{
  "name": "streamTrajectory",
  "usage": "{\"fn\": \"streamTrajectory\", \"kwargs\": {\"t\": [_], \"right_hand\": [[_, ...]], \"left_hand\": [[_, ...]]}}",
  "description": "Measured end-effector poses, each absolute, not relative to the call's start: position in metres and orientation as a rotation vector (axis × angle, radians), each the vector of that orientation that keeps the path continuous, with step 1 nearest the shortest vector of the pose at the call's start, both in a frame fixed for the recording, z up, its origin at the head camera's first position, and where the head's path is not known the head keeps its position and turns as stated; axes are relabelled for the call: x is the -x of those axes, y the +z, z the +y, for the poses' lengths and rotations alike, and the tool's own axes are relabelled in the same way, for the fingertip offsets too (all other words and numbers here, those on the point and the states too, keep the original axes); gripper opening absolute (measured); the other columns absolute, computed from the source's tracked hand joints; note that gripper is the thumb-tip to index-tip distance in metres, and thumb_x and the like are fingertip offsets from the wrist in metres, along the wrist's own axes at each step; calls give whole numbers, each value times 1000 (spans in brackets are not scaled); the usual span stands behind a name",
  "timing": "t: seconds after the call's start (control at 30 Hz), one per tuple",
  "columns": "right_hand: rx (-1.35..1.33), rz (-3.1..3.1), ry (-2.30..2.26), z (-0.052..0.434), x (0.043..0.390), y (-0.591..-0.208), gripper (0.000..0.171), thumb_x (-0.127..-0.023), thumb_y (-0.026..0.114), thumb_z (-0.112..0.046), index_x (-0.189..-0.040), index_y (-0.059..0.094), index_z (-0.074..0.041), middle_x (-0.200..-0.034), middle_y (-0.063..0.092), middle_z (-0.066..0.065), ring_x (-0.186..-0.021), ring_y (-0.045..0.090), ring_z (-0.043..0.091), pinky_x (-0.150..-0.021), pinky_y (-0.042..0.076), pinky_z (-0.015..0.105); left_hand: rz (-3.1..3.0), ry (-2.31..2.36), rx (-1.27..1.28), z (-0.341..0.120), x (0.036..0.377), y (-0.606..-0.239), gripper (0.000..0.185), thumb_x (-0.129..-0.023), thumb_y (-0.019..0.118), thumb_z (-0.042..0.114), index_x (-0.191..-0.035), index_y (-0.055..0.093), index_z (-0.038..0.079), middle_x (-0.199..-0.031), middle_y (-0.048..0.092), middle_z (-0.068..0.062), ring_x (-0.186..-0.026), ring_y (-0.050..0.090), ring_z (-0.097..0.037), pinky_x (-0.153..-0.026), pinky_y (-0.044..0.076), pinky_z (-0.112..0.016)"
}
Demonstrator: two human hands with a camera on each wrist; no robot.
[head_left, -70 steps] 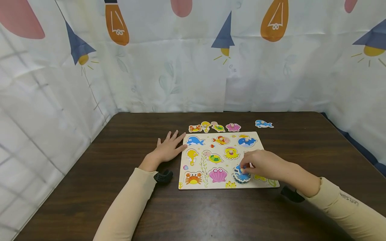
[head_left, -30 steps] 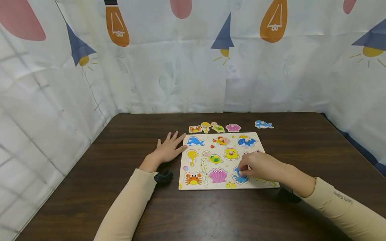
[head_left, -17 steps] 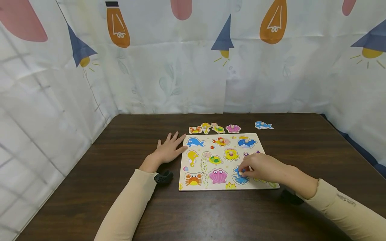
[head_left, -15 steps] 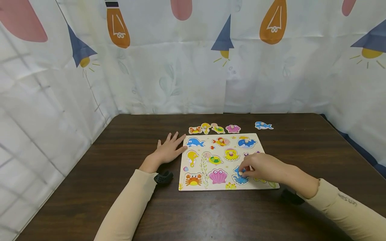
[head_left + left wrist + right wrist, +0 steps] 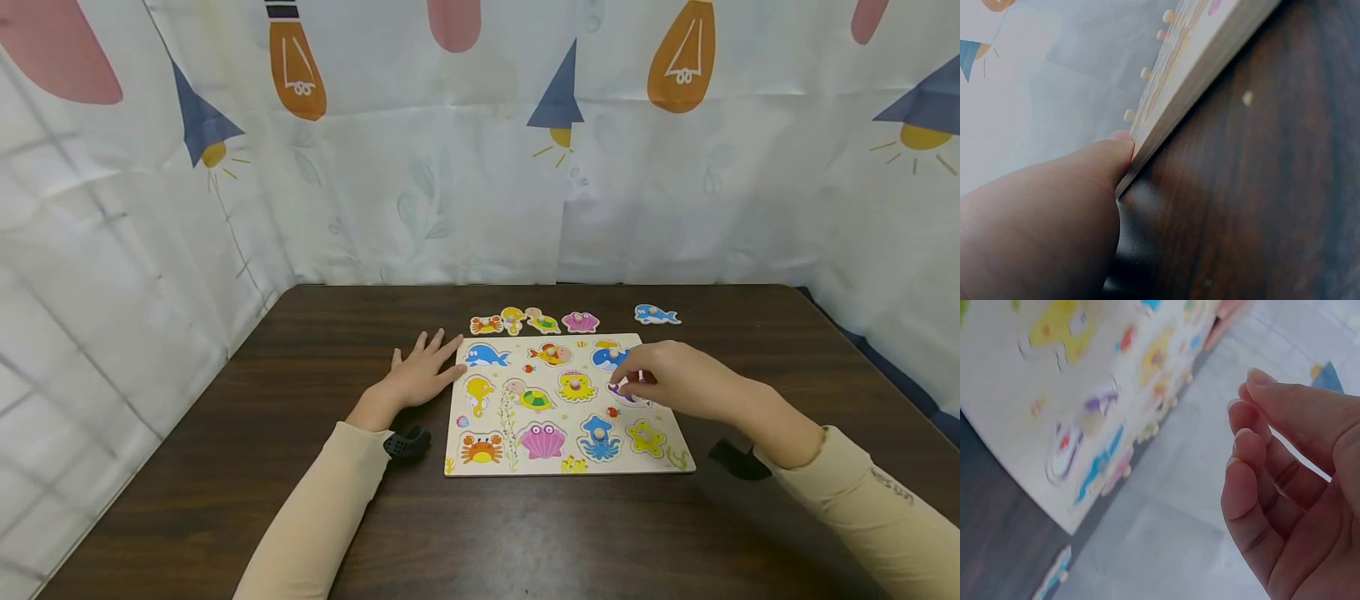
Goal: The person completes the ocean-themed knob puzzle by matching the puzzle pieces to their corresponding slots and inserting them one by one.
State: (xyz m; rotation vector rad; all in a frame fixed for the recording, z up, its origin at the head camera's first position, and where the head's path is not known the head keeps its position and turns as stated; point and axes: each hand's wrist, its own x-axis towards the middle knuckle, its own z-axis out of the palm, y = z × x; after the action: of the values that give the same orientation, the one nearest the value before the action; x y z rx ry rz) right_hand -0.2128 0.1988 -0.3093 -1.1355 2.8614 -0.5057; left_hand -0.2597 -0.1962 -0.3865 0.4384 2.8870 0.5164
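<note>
Just under the loosely curled, empty right hand (image 5: pixel 670 382) lies the purple piece (image 5: pixel 622 392).

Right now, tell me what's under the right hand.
Under the right hand, on the puzzle board, a purple piece shows partly. The fingers cover the rest; whether they touch it cannot be told.

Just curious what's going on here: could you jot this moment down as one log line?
left hand: flat, touching board edge | right hand: fingers over purple piece, empty | octopus: in slot
</note>
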Motion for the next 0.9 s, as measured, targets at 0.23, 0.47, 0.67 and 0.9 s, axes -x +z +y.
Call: {"fn": "streamTrajectory", "kwargs": {"t": [0.23, 0.47, 0.67, 0.9], "right_hand": [[1039, 2939, -529, 213, 230, -302, 17, -91, 78, -6, -108, 79, -7, -90, 71, -3, -69, 56, 7, -59, 50, 26], [916, 3049, -591, 233, 261, -307, 19, -96, 72, -7, -114, 76, -1, -88, 69, 2, -74, 57, 16, -65, 52, 35], [780, 3132, -674, 249, 291, -312, 21, -101, 66, -9, -117, 72, 4, -101, 71, 17, -87, 63, 32, -75, 53, 49], [667, 3134, -855, 260, 312, -318, 26, -106, 60, -13, -122, 68, 5, -111, 67, 25, -98, 62, 40, -78, 51, 53]], "left_hand": [[2886, 517, -438, -196, 261, -387, 71, -108, 41, 54, -167, 16, 23, -171, 5, -16, -155, -3, -43, -112, -3, -77], [2892, 511, -439, -197, 260, -387, 72, -108, 42, 54, -167, 16, 22, -171, 5, -16, -155, -3, -43, -112, -3, -77], [2893, 516, -436, -199, 260, -388, 72, -108, 42, 54, -167, 17, 22, -171, 5, -16, -155, -3, -43, -112, -3, -77], [2890, 526, -447, -198, 261, -388, 72, -108, 42, 54, -167, 16, 22, -171, 5, -17, -155, -3, -44, -112, -4, -77]]}}
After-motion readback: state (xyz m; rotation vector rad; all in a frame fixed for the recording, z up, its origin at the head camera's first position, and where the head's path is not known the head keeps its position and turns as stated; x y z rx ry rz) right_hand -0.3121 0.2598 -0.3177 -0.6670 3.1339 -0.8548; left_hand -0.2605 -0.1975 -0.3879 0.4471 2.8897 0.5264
